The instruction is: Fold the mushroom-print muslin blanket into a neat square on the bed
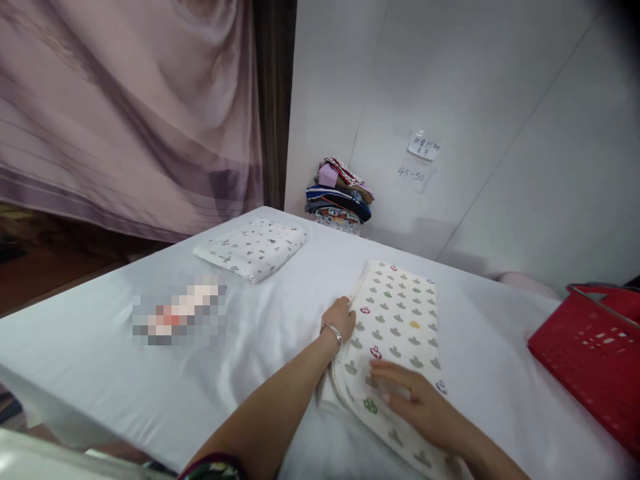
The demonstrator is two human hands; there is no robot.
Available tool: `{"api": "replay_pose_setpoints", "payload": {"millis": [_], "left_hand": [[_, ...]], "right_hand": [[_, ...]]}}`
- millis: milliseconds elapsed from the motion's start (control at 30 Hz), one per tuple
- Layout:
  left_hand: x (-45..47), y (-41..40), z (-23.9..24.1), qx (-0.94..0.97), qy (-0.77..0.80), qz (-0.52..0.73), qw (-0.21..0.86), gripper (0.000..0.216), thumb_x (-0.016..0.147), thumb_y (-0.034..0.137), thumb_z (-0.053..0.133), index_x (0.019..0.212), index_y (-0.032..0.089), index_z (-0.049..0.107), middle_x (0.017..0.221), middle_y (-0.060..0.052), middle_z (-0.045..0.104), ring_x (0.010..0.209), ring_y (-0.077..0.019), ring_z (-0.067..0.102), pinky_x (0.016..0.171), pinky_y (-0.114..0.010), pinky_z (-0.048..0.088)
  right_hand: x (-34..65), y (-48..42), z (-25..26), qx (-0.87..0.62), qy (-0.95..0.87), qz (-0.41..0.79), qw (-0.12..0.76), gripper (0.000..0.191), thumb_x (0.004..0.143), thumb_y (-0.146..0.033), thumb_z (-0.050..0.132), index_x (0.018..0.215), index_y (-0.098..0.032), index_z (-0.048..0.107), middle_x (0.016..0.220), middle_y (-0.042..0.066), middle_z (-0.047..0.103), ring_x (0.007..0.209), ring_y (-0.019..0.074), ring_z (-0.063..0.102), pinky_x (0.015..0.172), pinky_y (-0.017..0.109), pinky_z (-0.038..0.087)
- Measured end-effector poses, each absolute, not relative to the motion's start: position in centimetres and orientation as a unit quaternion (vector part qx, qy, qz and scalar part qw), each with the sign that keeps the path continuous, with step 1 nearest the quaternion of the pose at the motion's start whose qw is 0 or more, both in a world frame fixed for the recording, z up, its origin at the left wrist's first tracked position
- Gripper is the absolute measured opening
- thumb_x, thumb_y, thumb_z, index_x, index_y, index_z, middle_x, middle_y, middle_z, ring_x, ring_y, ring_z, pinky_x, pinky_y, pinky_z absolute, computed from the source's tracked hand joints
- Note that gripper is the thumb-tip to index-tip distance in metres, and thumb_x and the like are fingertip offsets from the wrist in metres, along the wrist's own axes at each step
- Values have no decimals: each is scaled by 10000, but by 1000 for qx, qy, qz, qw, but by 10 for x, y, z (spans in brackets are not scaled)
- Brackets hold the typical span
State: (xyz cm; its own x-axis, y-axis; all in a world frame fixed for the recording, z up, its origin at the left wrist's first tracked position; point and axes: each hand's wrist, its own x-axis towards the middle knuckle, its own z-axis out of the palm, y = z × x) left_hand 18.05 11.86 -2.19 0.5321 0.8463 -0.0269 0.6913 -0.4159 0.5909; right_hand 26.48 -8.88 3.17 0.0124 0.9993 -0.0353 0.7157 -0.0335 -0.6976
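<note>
A white folded cloth (400,333), printed with grey mushroom-like shapes and a few coloured ones, lies in layers on the white-covered table. At its left edge, my left hand (341,320), with a silver bracelet at the wrist, has its fingers bent and closed on the cloth's side. Nearer to me, my right hand (417,397) is over the front part of the same cloth, fingers stretched out and slightly blurred. The front end of the cloth curves down toward me and is partly hidden by my right forearm.
Another folded white printed cloth (255,247) lies at the table's far left. A pixelated patch (177,313) hides something nearer. Beyond the table rises a stack of folded fabrics (340,193). A red basket (590,360) stands at right; a pink curtain (150,100) hangs at left.
</note>
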Motion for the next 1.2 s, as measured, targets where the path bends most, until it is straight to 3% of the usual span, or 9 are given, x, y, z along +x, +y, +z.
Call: {"api": "replay_pose_setpoints", "payload": {"millis": [167,333,500,667,833,1000,1200], "left_hand": [[178,118,-21,833,457,139,278,253,832,280,412,1060,191,478,1086,-72,577,961,-192,567,795,-297,419],[178,118,-21,836,459,131,269,230,852,268,401,1059,195,470,1083,-72,581,948,-175,573,785,-286,416],[180,119,-23,842,459,121,254,199,850,272,393,1014,194,475,1034,-64,592,905,-177,586,748,-289,422],[180,119,-21,848,457,113,244,197,851,278,376,999,191,471,1008,-61,588,863,-178,595,716,-293,426],[179,119,-22,846,457,112,249,195,843,276,374,985,191,477,997,-55,590,846,-186,600,697,-299,427],[179,120,-24,844,456,117,257,189,836,270,380,979,195,478,988,-49,593,838,-183,600,685,-293,424],[180,120,-26,842,456,113,263,187,839,279,384,988,206,470,998,-41,589,843,-172,593,694,-289,416]], "right_hand": [[302,-17,17,-711,-610,191,295,378,872,-323,415,1220,-227,526,1297,62,502,1185,206,469,972,421,401],[327,62,-3,-755,-616,107,198,442,843,-219,392,1272,-150,471,1390,97,379,1301,205,295,1075,386,225],[335,92,-20,-768,-630,66,95,481,891,-311,322,1337,-136,369,1442,109,279,1336,243,189,1060,457,160],[352,104,-19,-767,-634,46,91,406,856,-266,383,1235,-182,503,1351,62,439,1227,203,393,1008,335,297],[374,136,-6,-797,-599,13,82,442,838,-120,303,1205,-194,538,1231,54,542,1120,181,489,952,287,359],[390,169,-1,-790,-613,24,5,405,821,-121,382,1161,-210,583,1105,84,603,958,197,578,808,273,422],[403,188,10,-754,-649,41,-92,294,777,-127,467,991,-227,641,1068,63,637,973,203,569,743,254,404]]}}
